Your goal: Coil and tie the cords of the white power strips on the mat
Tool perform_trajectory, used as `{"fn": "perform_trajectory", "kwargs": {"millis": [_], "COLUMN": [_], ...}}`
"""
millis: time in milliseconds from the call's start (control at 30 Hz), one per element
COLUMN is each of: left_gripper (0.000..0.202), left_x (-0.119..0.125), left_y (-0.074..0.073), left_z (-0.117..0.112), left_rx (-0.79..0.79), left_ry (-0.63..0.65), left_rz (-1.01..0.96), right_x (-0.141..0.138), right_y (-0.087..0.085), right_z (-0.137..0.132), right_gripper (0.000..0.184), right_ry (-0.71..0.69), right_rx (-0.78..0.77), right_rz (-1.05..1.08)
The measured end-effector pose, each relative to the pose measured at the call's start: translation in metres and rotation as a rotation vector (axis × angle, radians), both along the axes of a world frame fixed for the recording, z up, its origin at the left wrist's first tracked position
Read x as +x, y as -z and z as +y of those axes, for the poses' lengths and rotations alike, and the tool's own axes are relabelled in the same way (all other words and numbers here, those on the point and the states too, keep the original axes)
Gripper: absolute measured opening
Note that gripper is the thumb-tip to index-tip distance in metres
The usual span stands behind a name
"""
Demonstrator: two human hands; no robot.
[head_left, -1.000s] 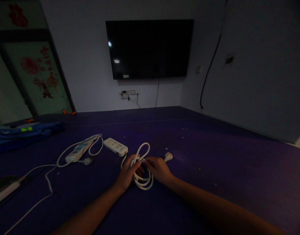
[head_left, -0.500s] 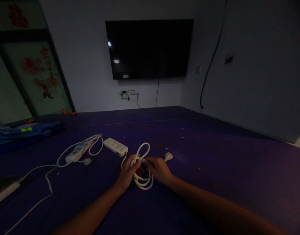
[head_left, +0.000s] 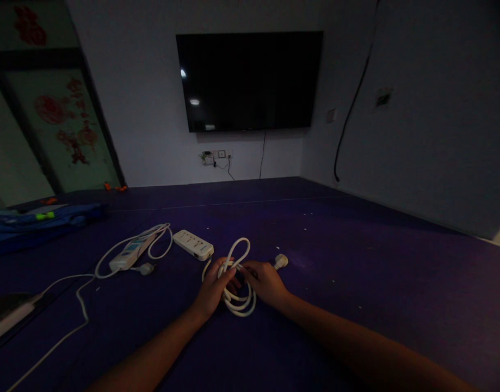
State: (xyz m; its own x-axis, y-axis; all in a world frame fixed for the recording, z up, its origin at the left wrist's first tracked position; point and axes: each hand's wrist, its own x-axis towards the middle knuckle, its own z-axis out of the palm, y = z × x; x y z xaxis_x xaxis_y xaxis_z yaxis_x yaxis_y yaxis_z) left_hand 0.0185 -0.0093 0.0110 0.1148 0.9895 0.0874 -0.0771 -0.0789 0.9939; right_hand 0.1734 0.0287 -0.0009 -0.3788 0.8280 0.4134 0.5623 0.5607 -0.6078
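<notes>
A white power cord (head_left: 242, 312) is gathered in loops between my two hands, with one loop standing up above them. My left hand (head_left: 214, 285) is closed round the left side of the coil, its thumb across the strands. On the right side, my right hand (head_left: 265, 280) pinches the cord, and its fingertips are partly hidden. From the coil the cord runs to a white power strip (head_left: 193, 245) lying just beyond my left hand. A white plug (head_left: 281, 261) rests on the purple floor (head_left: 335, 326) past my right hand.
To the left lie a second power strip (head_left: 133, 252) with its looped cord and a plug (head_left: 146, 269), and another white strip (head_left: 11, 322) at the edge. Blue cloth (head_left: 45, 220) lies farther back. A television (head_left: 252, 81) hangs on the far wall above sockets (head_left: 217, 154).
</notes>
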Motion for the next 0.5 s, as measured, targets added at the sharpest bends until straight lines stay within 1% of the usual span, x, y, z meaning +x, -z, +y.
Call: {"fn": "perform_trajectory", "kwargs": {"millis": [500], "left_gripper": [0.053], "left_x": [-0.0003], "left_y": [0.0019], "left_z": [0.0020], "left_rx": [0.010], "left_ry": [0.000], "left_rz": [-0.004], "right_x": [-0.0002], "right_y": [0.0003], "right_z": [0.0000], "right_gripper": [0.027], "right_ry": [-0.005], "right_rx": [0.000], "right_rz": [-0.004]}}
